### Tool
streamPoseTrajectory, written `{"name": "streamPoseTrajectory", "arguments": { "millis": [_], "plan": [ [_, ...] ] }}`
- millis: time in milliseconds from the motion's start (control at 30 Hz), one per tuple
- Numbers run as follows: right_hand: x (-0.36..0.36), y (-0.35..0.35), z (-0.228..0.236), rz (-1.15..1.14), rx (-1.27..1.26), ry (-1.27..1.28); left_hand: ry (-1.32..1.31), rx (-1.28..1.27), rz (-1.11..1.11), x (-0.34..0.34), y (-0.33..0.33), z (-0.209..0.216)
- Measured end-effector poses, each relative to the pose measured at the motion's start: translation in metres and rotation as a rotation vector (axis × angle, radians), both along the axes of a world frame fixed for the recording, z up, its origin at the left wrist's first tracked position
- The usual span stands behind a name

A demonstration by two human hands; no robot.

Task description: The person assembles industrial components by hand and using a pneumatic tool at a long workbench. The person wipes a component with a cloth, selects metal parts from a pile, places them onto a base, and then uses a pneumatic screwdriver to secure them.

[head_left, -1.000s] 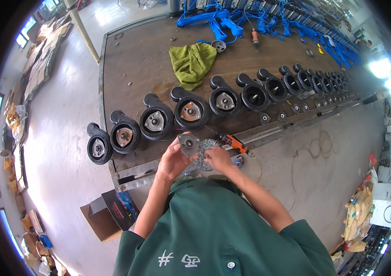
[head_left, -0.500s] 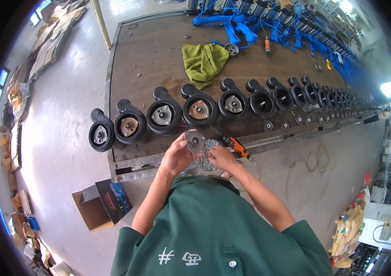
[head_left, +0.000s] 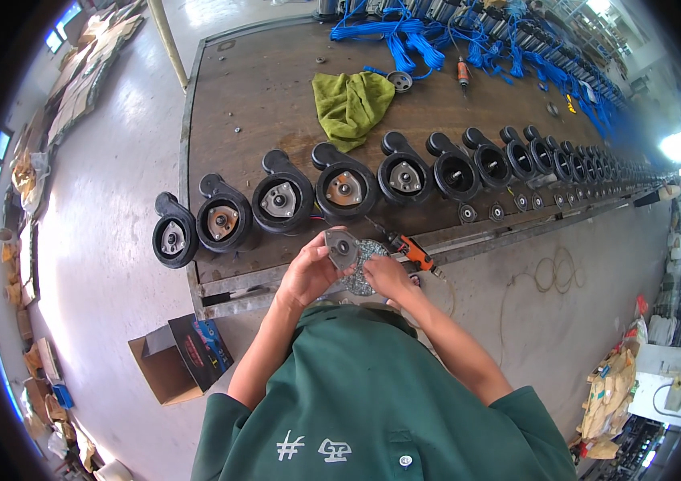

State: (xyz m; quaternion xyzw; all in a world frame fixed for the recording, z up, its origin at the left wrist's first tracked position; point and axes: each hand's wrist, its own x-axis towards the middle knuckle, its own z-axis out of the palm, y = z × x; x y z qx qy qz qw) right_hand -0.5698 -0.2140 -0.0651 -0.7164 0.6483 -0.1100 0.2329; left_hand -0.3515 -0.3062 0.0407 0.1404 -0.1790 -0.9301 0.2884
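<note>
My left hand (head_left: 307, 276) grips a grey metal cover plate (head_left: 343, 250) by its left side, its rounded-triangle face with a centre hole tilted up. Right beside it, my right hand (head_left: 386, 276) has its fingers curled down into a round container of small silvery screws (head_left: 357, 283); what the fingertips pinch is hidden. An orange and black power screwdriver (head_left: 416, 253) lies at the table edge to the right of that hand. Beyond the hands stands a row of black pump housings (head_left: 282, 192). Several at the left have a similar plate inside; those farther right show a bare shaft.
Small round metal parts (head_left: 467, 212) line the table's front edge. A green cloth (head_left: 351, 108) and another orange screwdriver (head_left: 463, 74) lie farther back. Motors with blue cable bundles (head_left: 414, 44) fill the far side. On the floor at left sits an open cardboard box (head_left: 165, 365).
The view has shifted slightly. The plate in my left hand is tilted a little differently. My right hand stays at the screws.
</note>
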Motion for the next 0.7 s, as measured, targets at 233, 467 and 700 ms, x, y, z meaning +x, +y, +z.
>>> {"name": "streamPoseTrajectory", "arguments": {
  "millis": [233,467,700],
  "plan": [
    [-0.007,0.000,0.011,0.034,-0.020,-0.076,-0.005,0.003,-0.001,0.002,0.000,-0.003],
    [0.004,-0.007,-0.007,0.039,-0.056,-0.024,-0.010,-0.001,0.017,-0.002,0.001,-0.003],
    [-0.003,-0.009,0.031,-0.100,-0.042,-0.178,-0.034,-0.020,0.034,0.001,0.003,-0.002]
  ]
}}
